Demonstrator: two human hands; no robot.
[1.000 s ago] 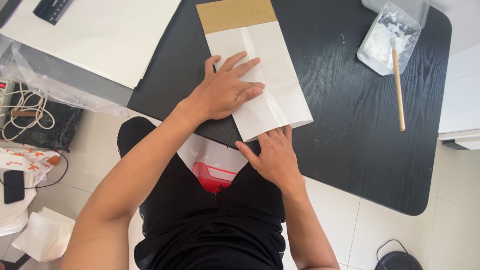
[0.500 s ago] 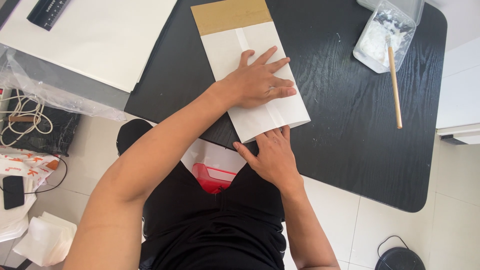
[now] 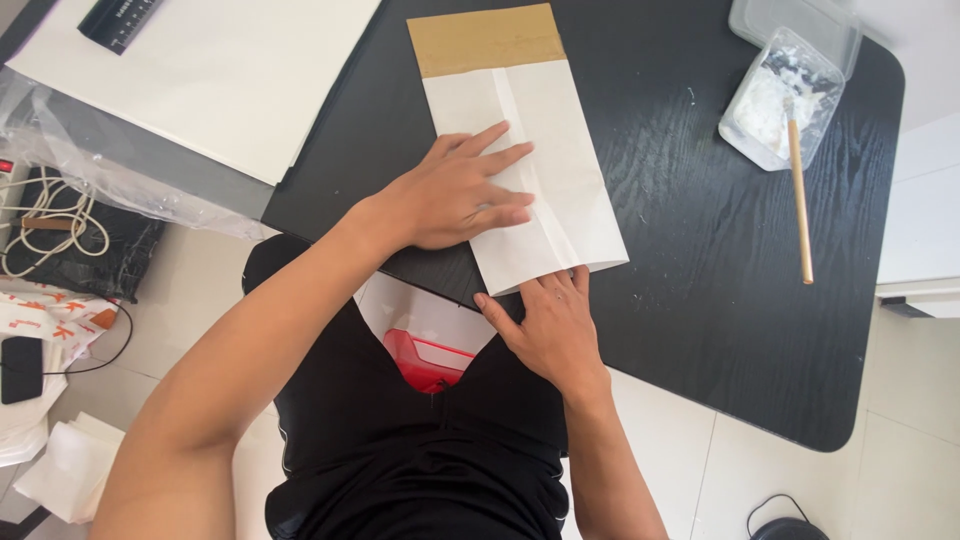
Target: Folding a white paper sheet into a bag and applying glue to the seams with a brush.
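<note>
A folded white paper sheet point(image 3: 560, 150) lies on the black table point(image 3: 700, 260), with a brown paper band point(image 3: 487, 38) across its far end. My left hand point(image 3: 455, 195) rests flat on the paper's middle, fingers spread and pointing right. My right hand point(image 3: 550, 325) sits at the paper's near edge, fingertips touching the lower corner at the table's rim. Neither hand grips anything.
A clear plastic tub point(image 3: 780, 95) of white paste with a wooden stick point(image 3: 800, 200) stands far right. Large white sheets point(image 3: 220, 70) and a dark ruler point(image 3: 120, 18) lie at the left. A red object point(image 3: 425, 362) sits under the table; cables point(image 3: 45, 215) on the floor left.
My left hand slid back left and toward me across the paper after reaching right. My right hand stayed at the near edge.
</note>
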